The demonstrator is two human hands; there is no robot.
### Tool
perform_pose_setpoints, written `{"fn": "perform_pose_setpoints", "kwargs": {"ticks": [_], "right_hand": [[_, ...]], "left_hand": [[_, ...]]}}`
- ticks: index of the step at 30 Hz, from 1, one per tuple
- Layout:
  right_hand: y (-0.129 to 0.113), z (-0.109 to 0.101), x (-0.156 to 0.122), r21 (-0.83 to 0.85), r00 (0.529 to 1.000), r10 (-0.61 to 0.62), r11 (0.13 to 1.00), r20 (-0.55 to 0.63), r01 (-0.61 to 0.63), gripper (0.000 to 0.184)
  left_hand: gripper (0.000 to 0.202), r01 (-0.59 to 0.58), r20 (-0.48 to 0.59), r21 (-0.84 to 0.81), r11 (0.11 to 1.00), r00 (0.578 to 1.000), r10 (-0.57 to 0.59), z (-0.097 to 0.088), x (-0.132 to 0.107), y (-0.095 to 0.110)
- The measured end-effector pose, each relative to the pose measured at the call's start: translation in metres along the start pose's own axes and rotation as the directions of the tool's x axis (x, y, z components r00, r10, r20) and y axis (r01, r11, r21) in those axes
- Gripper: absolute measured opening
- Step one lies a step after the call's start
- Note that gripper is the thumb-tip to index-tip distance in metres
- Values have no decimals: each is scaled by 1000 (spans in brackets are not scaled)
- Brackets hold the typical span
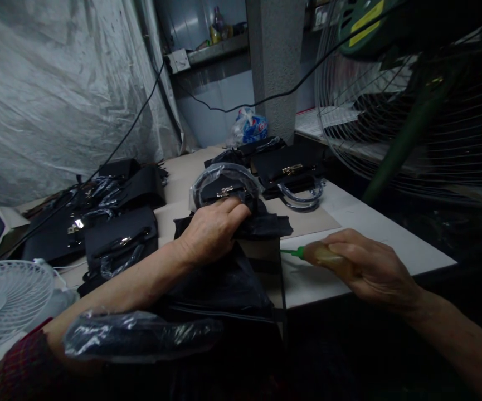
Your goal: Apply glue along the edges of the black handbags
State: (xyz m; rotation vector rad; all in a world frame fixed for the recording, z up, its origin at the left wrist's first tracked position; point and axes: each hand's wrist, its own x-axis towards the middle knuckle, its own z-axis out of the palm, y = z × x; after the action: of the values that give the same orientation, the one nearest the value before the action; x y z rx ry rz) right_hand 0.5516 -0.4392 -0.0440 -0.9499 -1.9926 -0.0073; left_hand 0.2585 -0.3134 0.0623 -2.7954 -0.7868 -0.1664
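Note:
A black handbag (219, 278) lies before me at the table's front edge, its lining and a zip showing. One plastic-wrapped handle (224, 174) arches up at its far side, and another wrapped handle (140, 337) is near my left forearm. My left hand (218, 228) is closed on the bag's black material just below the gold clasp (226, 192); its fingertips are hidden. In my right hand (368, 270) is a squeeze bottle (326, 257) of yellowish liquid with a green nozzle. The nozzle tip points left, close to the bag's right side edge.
Several more black handbags (119, 236) lie on the left, and others (293, 164) at the back right. A small white fan (6, 303) stands at left, a large caged fan (408, 117) at right. A black cable (291, 89) hangs across the back.

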Motion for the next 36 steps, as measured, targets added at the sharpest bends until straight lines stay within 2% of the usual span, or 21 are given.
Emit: {"fn": "perform_pose_setpoints", "kwargs": {"ticks": [3,7,10,14,18,27,32,36], "right_hand": [[1,-2,3,28,997,18,999,75,-20,8],[4,-2,3,7,1000,8,1000,6,-8,10],[6,-1,2,52,993,59,997,105,-65,11],[7,-1,4,62,996,80,995,39,-82,6],[7,-2,6,106,982,139,983,126,-153,11],[2,0,3,74,985,163,983,62,-167,8],[2,0,8,38,966,236,970,106,-242,20],[5,2,7,-5,958,284,959,31,-284,23]], "left_hand": [[38,0,16,-3,1000,1000,1,2,0,0],[40,13,8,-10,1000,1000,-13,3,-1,-1],[39,18,17,-5,1000,1000,-18,4,0,-3],[39,53,-39,-4,999,998,-53,7,1,-6],[39,78,-60,7,997,995,-77,10,1,-7],[42,91,-44,32,995,995,-90,6,-2,-3],[39,106,-14,58,993,994,-106,6,-4,-1],[41,113,-15,69,991,994,-112,5,-5,2]]}}
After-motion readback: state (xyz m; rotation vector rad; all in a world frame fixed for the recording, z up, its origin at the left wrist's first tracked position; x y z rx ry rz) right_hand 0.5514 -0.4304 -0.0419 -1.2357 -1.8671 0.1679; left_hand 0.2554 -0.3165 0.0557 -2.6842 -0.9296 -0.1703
